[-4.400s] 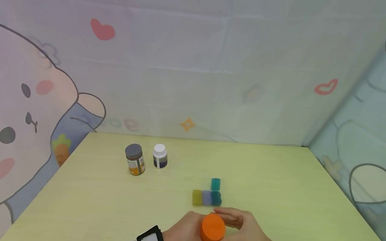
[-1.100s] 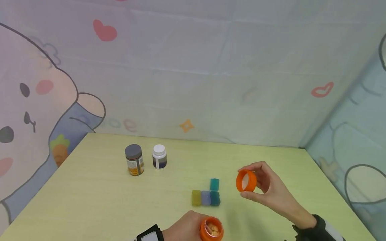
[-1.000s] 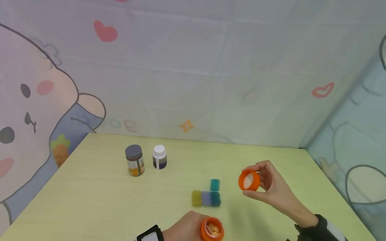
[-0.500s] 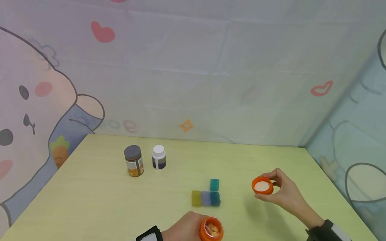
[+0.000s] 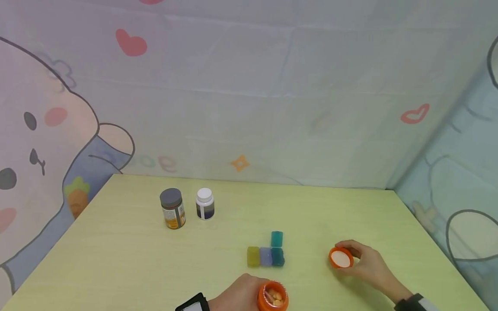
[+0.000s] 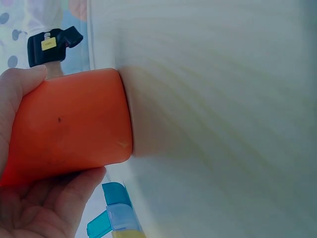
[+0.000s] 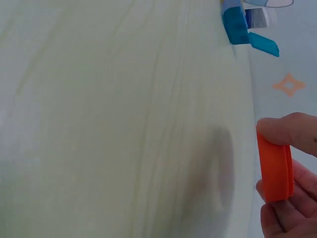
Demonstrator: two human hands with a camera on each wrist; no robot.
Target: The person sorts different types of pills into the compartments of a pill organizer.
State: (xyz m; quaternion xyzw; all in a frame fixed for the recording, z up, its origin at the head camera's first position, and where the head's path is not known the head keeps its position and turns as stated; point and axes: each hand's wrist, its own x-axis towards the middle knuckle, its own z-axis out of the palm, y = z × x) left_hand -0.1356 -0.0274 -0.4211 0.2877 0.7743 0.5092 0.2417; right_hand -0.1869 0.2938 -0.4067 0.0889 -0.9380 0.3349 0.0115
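Observation:
My left hand [image 5: 239, 294] grips an uncapped orange bottle [image 6: 74, 124] near the front edge; pale tablets [image 5: 274, 297] show through its mouth. Whether its base touches the table I cannot tell. To the right, my right hand [image 5: 367, 263] pinches the orange cap [image 7: 276, 168] by its sides, thumb opposite fingers. The cap's white liner [image 5: 340, 259] faces up, and a shadow lies below it, low over the table. Between the hands and farther back lies a small pill organizer [image 5: 266, 256] with yellow, lavender and teal compartments. Its teal lid [image 5: 277, 238] stands open at the teal end.
At the back left of the pale yellow table [image 5: 116, 259] stand a brown bottle with a grey lid [image 5: 173, 208] and a smaller white bottle [image 5: 205, 204]. A printed cloth [image 5: 249, 86] hangs behind and along the sides.
The cap has come off the orange bottle. My right hand carried it to the right, turned its inside upward and lowered it toward the table. My left hand stays in place.

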